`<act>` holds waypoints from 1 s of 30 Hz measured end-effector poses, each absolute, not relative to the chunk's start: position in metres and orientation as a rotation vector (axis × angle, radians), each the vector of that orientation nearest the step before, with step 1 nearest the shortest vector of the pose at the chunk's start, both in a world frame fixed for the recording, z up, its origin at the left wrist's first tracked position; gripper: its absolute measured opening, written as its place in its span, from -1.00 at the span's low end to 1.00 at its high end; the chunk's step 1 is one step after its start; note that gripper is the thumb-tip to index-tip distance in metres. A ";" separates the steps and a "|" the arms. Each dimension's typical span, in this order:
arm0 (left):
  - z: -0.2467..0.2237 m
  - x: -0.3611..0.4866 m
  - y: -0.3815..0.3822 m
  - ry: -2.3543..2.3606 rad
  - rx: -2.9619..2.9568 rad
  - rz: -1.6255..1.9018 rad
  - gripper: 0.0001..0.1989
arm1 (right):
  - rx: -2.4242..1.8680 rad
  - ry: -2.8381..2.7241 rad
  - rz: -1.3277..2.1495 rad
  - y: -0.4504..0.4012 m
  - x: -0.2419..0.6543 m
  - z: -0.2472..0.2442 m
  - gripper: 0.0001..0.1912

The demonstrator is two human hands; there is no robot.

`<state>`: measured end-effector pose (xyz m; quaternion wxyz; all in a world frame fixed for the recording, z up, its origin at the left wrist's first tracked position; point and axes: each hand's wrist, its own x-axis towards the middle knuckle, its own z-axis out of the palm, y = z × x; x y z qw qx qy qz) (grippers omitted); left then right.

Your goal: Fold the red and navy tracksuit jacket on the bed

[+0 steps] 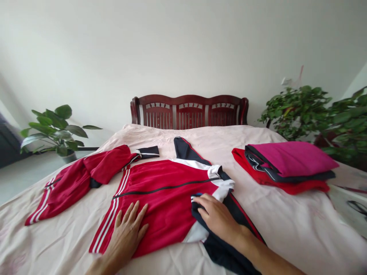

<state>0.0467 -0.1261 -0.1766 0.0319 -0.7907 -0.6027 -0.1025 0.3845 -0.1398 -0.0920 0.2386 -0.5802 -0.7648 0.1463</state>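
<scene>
We face a plain white wall [183,46] in soft light. Before it, a dark reddish slatted headboard [190,116] rises behind a pale pink bed [286,225]; a potted plant [59,131] stands left by grey floor [14,181], bushier greenery [299,109] right.

soft, muted light across the pale wall [183,46], faint shadows, wide-angle stretch and blur toward the edges

I am counting two hands, my left hand [129,227] and my right hand [216,214]; two red garments, a spread jacket [169,206] at twelve o'clock, a bunched garment [77,177] at ten; one clothes stack [304,160] at two; one headboard [190,109] at twelve; one potted plant [59,124] at ten, apparently two bushy plants [301,107] at two.
</scene>
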 end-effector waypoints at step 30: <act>-0.124 0.059 -0.173 -1.461 -3.197 -0.332 -0.67 | -1.477 -2.485 0.143 -0.168 0.440 -0.113 -0.72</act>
